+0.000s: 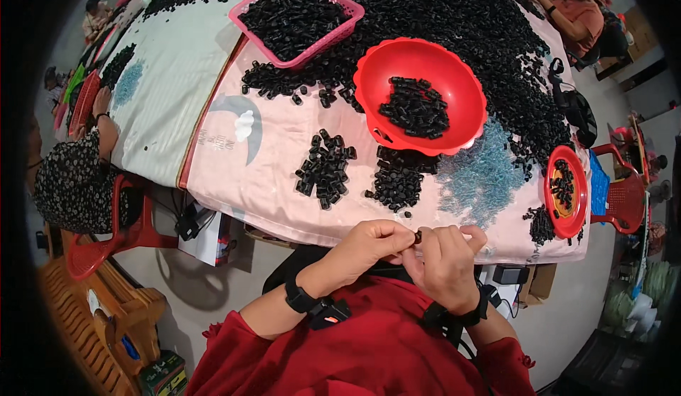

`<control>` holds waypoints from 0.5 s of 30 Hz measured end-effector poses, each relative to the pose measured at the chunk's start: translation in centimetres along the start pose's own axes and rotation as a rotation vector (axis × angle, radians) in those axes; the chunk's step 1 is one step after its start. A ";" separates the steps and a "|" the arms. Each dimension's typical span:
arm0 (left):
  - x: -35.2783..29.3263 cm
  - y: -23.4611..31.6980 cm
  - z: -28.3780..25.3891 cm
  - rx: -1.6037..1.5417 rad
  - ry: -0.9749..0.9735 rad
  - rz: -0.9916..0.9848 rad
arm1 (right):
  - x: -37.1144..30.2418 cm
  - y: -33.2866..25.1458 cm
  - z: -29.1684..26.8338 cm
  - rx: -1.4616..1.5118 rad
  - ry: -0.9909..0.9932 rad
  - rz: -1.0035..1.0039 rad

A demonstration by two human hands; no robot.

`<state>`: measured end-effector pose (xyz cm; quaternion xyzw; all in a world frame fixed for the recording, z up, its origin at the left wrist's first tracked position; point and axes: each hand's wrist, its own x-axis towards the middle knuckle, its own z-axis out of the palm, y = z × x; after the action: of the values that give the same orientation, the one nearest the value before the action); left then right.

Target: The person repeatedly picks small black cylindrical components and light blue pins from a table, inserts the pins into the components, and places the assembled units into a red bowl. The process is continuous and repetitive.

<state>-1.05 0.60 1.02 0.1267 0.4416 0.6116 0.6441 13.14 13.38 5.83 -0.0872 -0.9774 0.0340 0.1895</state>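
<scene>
My left hand (369, 250) and my right hand (448, 262) meet at the near edge of the cloth-covered table. Between their fingertips is a small black cylindrical piece (418, 237), partly hidden by the fingers. The left thumb and forefinger pinch at it from one side, and the curled right fingers close on it from the other. Just beyond lie a pile of black tubular pieces (325, 169), a pile of shorter black pieces (399, 187) and a spread of small clear bluish pieces (482, 176). A red scalloped bowl (457, 84) behind them holds more black pieces.
A pink basket (346, 28) full of black pieces stands farther back, before a large black heap (425, 6). At right are a red oval dish (579, 183) and a red chair (628, 197). Other people (71, 176) sit left and far right (578, 16).
</scene>
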 end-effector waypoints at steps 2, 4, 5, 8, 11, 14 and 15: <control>-0.2 0.1 0.0 -0.056 0.000 -0.047 | -0.1 0.1 0.1 0.003 -0.012 -0.002; -0.1 -0.3 -0.2 -0.053 -0.004 -0.032 | -0.1 0.1 0.1 0.018 -0.012 -0.004; -0.1 -0.5 -0.2 -0.051 -0.007 -0.025 | -0.1 0.0 0.2 0.021 -0.010 -0.006; 0.1 -0.6 0.0 -0.048 0.011 -0.028 | -0.1 -0.1 0.3 0.037 -0.006 -0.014; 0.6 -1.3 -0.2 -0.056 -0.018 -0.021 | -0.4 -0.1 0.3 0.074 -0.002 -0.030; 0.7 -1.4 0.3 -0.075 0.009 -0.019 | -0.8 0.0 0.3 0.083 -0.027 -0.037; 0.8 -1.3 0.3 -0.085 0.004 -0.031 | -0.7 0.0 -0.2 0.085 -0.055 -0.022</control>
<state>-0.07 1.11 -0.06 0.0913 0.4185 0.6201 0.6573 13.82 13.31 5.73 -0.0674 -0.9808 0.0757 0.1666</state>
